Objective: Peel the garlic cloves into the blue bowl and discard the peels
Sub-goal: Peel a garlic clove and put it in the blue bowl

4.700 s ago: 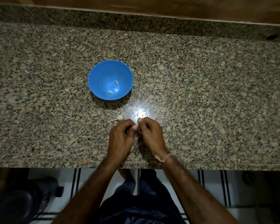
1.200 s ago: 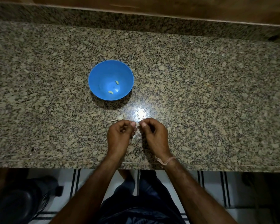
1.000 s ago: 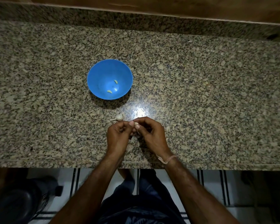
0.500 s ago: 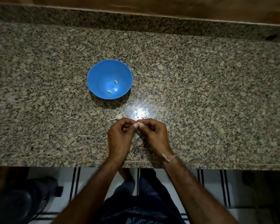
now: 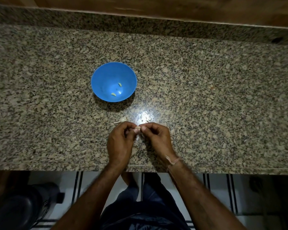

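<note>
We pinch the garlic clove [image 5: 137, 129] between left hand [image 5: 120, 143] and right hand [image 5: 156, 140]; the blue bowl [image 5: 101, 77] lies far-left, nearer our left

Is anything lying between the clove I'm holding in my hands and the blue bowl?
Only a small garlic piece lies on the counter between the held clove and the blue bowl. It sits low, so lifting the clove over it should work.
</note>
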The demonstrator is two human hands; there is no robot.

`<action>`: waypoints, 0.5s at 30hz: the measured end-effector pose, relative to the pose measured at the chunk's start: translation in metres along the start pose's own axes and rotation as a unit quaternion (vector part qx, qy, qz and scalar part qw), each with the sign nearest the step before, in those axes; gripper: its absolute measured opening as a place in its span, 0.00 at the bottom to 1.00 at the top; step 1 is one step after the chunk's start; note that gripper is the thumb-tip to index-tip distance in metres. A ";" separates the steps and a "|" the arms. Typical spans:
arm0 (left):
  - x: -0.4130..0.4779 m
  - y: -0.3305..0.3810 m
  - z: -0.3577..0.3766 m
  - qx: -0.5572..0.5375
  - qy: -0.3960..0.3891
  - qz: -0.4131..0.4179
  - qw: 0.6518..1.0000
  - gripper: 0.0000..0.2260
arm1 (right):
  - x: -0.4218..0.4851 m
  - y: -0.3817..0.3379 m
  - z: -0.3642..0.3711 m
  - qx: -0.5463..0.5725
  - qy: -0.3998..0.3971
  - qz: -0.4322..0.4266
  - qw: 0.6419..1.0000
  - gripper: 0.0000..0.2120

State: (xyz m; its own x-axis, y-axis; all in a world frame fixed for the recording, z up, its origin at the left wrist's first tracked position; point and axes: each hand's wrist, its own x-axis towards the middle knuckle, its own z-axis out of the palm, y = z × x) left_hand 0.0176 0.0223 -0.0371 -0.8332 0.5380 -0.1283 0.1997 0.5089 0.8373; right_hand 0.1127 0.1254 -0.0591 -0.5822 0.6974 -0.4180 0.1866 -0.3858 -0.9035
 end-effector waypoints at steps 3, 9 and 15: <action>0.002 -0.016 -0.016 0.021 0.056 -0.018 0.998 0.04 | 0.000 0.000 -0.005 -0.136 0.046 -0.079 0.986 0.10; 0.004 -0.045 -0.033 0.058 0.076 -0.020 0.995 0.10 | -0.005 -0.001 -0.019 -0.215 0.042 -0.093 0.971 0.19; -0.024 -0.040 -0.002 0.061 -0.037 0.035 0.997 0.16 | -0.026 -0.008 -0.046 -0.295 0.071 -0.130 0.944 0.23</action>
State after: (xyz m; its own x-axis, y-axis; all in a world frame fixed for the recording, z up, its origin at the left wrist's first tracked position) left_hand 0.0284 -0.0118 -0.0668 -0.7753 0.6212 -0.1142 0.3210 0.5432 0.7758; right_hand 0.1632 0.1382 -0.0450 -0.5642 0.8127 -0.1453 0.4850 0.1838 -0.8550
